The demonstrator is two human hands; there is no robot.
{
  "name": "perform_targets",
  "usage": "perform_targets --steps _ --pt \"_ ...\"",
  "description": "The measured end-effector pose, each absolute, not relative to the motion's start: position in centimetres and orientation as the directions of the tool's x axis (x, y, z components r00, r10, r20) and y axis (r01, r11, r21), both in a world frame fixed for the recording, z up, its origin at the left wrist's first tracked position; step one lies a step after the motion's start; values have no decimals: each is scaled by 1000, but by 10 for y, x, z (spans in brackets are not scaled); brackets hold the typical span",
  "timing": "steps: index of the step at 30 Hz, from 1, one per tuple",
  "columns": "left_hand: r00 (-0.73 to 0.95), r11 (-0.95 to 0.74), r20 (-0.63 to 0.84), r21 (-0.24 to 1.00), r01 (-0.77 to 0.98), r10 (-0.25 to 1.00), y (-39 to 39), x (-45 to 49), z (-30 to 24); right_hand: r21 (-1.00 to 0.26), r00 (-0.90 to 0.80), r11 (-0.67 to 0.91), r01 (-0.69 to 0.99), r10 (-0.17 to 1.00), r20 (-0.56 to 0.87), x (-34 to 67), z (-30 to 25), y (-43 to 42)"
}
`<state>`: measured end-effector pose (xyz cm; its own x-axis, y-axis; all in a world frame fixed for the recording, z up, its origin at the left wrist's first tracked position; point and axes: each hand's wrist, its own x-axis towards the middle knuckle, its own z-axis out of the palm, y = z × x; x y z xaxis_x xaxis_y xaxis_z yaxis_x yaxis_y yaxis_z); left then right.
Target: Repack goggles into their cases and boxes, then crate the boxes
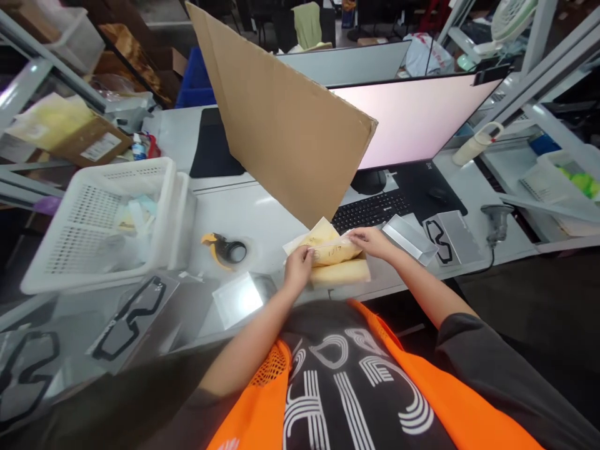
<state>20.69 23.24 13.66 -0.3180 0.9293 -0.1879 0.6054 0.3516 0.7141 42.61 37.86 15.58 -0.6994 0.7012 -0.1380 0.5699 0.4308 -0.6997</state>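
Observation:
A pale yellow paper packet with handwriting on it, seemingly in a clear plastic sleeve, is stretched between my two hands near the table's front edge. My left hand pinches its left end. At the upper right end, my right hand has its fingers closed on the clear edge. More yellow paper shows just below the packet, and a yellow corner sticks up behind it. Whether these are separate pieces I cannot tell. A large cardboard sheet stands tilted right behind my hands.
Left of me are a white basket holding plastic bags, a tape dispenser and a clear box. A keyboard, monitor, clear plastic box and dark-printed clear package lie to the right.

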Motion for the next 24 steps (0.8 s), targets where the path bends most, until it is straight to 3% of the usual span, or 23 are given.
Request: perform_targets --steps 8,13,16,19,24 --pt "-425 378 -157 775 506 891 234 210 141 -667 -719 448 596 668 -193 412 160 399" --pt "-244 167 -16 773 612 970 227 224 162 -679 -813 485 551 494 -307 420 183 381" --pt "-99 105 -48 697 709 994 220 234 172 -638 -855 572 515 396 -336 425 197 365" --pt "-15 77 -104 622 779 994 217 241 178 -578 -846 619 532 415 -334 428 207 352" --pt "-147 268 -255 546 794 956 221 245 183 -364 -783 697 618 505 -363 429 213 338"
